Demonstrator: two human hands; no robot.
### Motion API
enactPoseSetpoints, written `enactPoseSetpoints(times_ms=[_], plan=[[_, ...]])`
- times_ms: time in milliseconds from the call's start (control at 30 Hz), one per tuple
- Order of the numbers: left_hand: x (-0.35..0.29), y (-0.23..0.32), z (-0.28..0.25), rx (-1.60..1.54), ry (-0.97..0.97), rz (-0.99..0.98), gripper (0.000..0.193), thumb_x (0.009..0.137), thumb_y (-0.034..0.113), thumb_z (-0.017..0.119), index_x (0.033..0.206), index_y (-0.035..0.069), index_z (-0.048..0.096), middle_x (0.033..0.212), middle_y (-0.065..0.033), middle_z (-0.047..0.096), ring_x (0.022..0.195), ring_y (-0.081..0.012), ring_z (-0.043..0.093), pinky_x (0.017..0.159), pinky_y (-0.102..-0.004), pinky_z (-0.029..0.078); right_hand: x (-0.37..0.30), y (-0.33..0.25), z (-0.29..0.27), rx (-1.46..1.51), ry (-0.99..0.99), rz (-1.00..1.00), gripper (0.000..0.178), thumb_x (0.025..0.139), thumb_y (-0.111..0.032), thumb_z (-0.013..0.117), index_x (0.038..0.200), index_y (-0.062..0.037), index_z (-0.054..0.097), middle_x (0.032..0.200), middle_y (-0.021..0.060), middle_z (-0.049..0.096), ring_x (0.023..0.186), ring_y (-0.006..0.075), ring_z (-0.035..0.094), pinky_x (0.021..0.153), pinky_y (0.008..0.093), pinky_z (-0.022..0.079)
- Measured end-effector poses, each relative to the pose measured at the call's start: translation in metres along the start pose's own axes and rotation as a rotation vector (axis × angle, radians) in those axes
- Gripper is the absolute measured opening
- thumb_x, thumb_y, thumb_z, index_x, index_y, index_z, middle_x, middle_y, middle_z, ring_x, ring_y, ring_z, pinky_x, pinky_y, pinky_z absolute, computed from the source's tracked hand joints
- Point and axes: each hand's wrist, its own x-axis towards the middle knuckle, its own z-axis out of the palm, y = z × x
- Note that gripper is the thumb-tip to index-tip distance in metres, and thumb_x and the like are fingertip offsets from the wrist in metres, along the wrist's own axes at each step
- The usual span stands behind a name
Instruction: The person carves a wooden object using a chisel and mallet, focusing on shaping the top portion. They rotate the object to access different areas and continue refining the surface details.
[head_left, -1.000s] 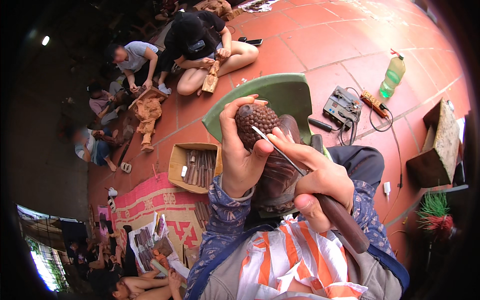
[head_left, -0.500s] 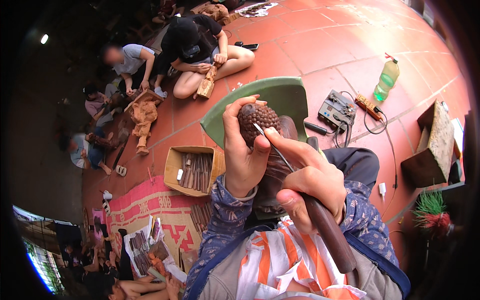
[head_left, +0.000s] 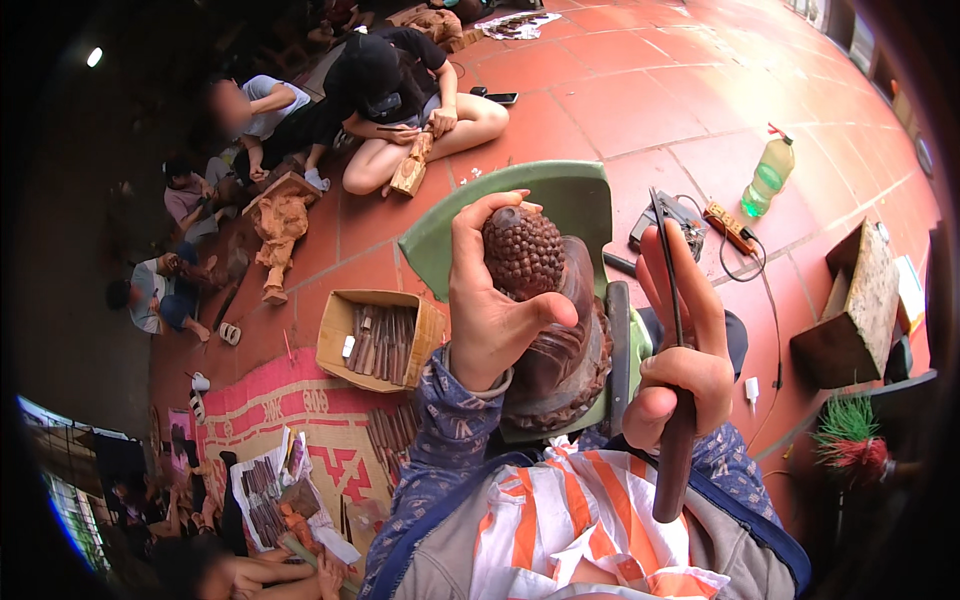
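Note:
A dark brown wooden statue [head_left: 558, 360] with a knobbly carved head [head_left: 525, 252] rests in front of me. My left hand [head_left: 492, 318] curls round the left side of that head, its fingertips over the top and its thumb stretched across below. Off to the right, apart from the wood, my right hand [head_left: 690, 375] is closed on the handle of a carving chisel [head_left: 676, 465]. The thin blade points upward along the raised fingers. Beneath and behind the statue lies a curved green plastic piece [head_left: 570, 185], partly hidden.
Left stands a cardboard box [head_left: 425, 335] of chisels, beside a red-patterned mat [head_left: 260, 400] with more tools. On the right are a grey electrical device [head_left: 690, 235], a power strip [head_left: 728, 226], a green bottle [head_left: 770, 175] and a wooden box [head_left: 855, 310]. Several people sit carving at left.
My right hand has drawn the chisel away from the carved head, moving right and turning the blade upright. The left hand stays at the head, its thumb now reaching farther right.

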Motion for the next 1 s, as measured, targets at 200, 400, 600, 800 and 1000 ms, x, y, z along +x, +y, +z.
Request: enactPoseSetpoints(times_ms=[200, 400, 600, 800, 1000], plan=[[-0.001, 0.003, -0.008, 0.096, -0.041, -0.029, 0.099, 0.062, 0.054, 0.081, 0.134, 0.002, 0.037, 0.119, -0.0107, 0.052, 0.106, -0.0161, 0.053, 0.093, -0.0296, 0.044, -0.008, 0.015, -0.002, 0.178, -0.048, 0.096, 0.038, 0.083, -0.031, 0.073, 0.097, -0.0003, 0.055, 0.119, 0.0353, 0.055, 0.11, 0.0393, 0.06, 0.091, 0.0405, 0.049], [0.0, 0.006, -0.01, 0.005, -0.085, -0.047, 0.097, 0.068, 0.047, 0.081, 0.139, 0.003, 0.033, 0.123, -0.0118, 0.049, 0.108, -0.0155, 0.051, 0.094, -0.0302, 0.044, -0.008, 0.033, -0.012, 0.274, -0.25, 0.057, 0.016, 0.081, -0.006, 0.071, 0.096, -0.0031, 0.068, 0.123, 0.0337, 0.054, 0.111, 0.0382, 0.06, 0.093, 0.04, 0.049], [-0.005, 0.005, -0.009, 0.029, -0.048, -0.019, 0.095, 0.069, 0.041, 0.083, 0.14, 0.004, 0.031, 0.129, -0.0146, 0.044, 0.115, -0.0193, 0.048, 0.099, -0.0325, 0.04, -0.01, 0.035, -0.007, 0.64, -0.18, 0.231, 0.014, 0.083, -0.007, 0.066, 0.093, 0.0025, 0.067, 0.123, 0.0374, 0.051, 0.113, 0.0433, 0.057, 0.097, 0.045, 0.045], [-0.016, 0.023, -0.019, 0.53, 0.017, 0.453, 0.039, 0.069, 0.033, 0.081, 0.101, 0.017, 0.066, 0.124, -0.013, 0.047, 0.123, -0.0338, 0.041, 0.105, -0.0493, 0.032, -0.014, 0.031, -0.02, 0.556, -0.181, 0.302, 0.041, 0.085, -0.041, 0.067, 0.087, 0.0002, 0.066, 0.105, 0.0347, 0.062, 0.096, 0.041, 0.066, 0.082, 0.0415, 0.053], [-0.032, 0.046, -0.027, 0.617, -0.057, 0.386, 0.022, 0.065, 0.033, 0.081, 0.077, 0.018, 0.069, 0.108, -0.0062, 0.05, 0.111, -0.0281, 0.044, 0.106, -0.0523, 0.028, -0.009, 0.028, -0.02, 0.697, -0.217, 0.346, 0.03, 0.073, -0.013, 0.081, 0.088, 0.0039, 0.062, 0.096, 0.0307, 0.066, 0.082, 0.0334, 0.07, 0.072, 0.0357, 0.058]])
